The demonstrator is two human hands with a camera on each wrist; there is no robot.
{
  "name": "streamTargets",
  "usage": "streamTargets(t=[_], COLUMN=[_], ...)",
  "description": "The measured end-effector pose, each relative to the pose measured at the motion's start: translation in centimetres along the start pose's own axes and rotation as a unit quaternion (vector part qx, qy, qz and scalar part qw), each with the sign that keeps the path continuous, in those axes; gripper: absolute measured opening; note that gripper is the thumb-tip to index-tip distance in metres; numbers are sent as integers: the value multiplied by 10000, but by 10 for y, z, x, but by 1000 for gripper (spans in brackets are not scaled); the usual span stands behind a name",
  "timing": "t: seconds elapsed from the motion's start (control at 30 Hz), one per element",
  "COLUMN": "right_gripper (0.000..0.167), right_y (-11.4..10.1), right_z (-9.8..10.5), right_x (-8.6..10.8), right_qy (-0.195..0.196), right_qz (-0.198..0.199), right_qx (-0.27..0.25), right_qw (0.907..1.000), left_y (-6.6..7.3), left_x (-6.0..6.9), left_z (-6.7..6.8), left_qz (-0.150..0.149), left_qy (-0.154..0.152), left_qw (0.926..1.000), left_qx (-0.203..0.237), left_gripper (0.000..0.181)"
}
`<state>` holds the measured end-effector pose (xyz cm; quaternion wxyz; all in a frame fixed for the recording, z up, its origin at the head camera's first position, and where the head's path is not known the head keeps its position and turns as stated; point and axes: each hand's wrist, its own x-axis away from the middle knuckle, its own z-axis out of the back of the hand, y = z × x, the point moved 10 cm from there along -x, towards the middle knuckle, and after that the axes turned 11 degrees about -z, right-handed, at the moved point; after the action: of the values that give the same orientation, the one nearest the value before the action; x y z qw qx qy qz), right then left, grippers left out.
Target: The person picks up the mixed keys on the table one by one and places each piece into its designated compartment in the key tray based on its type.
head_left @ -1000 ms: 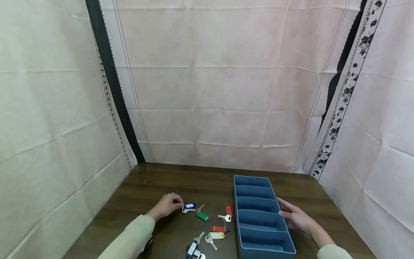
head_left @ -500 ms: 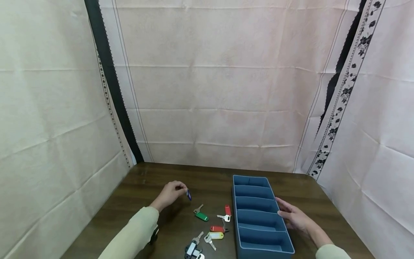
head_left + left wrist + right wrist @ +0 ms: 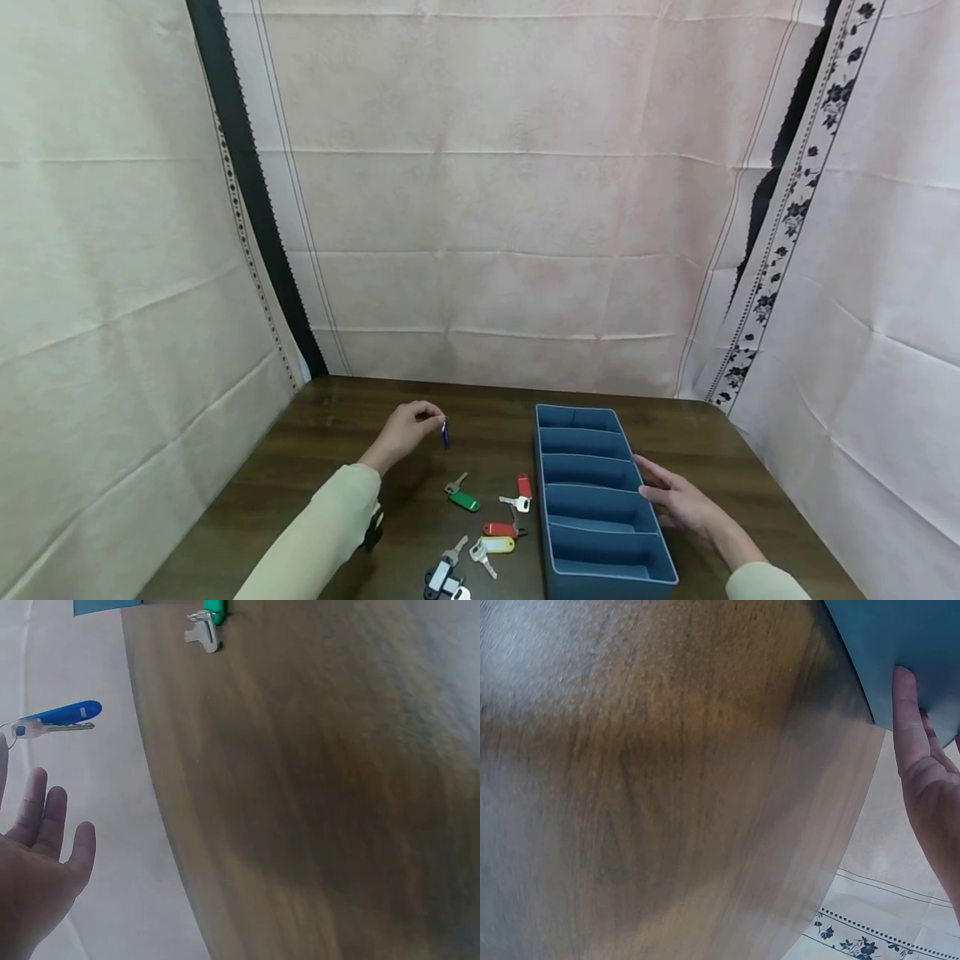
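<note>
The left hand (image 3: pixel 406 432) is raised over the table and pinches the ring of a key with a blue tag (image 3: pixel 446 433). In the left wrist view the blue tag (image 3: pixel 71 713) and its key stick out sideways from the ring, and the other fingers of the left hand (image 3: pixel 46 859) are spread below. A blue box (image 3: pixel 597 494) with several compartments stands right of the keys. The right hand (image 3: pixel 684 504) rests its fingers on the box's right side, the thumb near the rim. In the right wrist view, fingers of the right hand (image 3: pixel 926 765) lie against the box wall (image 3: pixel 885 645).
Between the left hand and the box lie a green-tagged key (image 3: pixel 463 501), red-tagged keys (image 3: pixel 524 486), a yellow-tagged key (image 3: pixel 498 544) and dark-tagged keys (image 3: pixel 442 577). White cloth (image 3: pixel 480 208) hangs behind and at both sides of the brown table (image 3: pixel 360 533).
The left hand has lifted the blue-tagged key off the table, away from beside the green one, and moved it farther back. The right hand stays at the box.
</note>
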<state>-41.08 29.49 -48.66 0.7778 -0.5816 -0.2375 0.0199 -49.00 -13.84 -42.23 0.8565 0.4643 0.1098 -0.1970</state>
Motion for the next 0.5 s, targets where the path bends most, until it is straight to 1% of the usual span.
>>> streamTargets(t=[0.13,0.3,0.5], right_gripper=[66,65,65], right_y=[1,0,0], right_z=[0,0,-1], right_x=[0,0,0], right_qy=[9,94,101], right_qz=[2,-9,-26], right_qx=[29,47,54], right_qw=[10000,9999,9999], left_y=[2,8,15], left_x=[-5,-10,-17], left_z=[-2,-4,-7], left_qz=[61,51,-54], left_qy=[-15,-28,-34], left_qw=[10000,9999,9999], left_qx=[29,119,113], left_gripper=[11,11,11])
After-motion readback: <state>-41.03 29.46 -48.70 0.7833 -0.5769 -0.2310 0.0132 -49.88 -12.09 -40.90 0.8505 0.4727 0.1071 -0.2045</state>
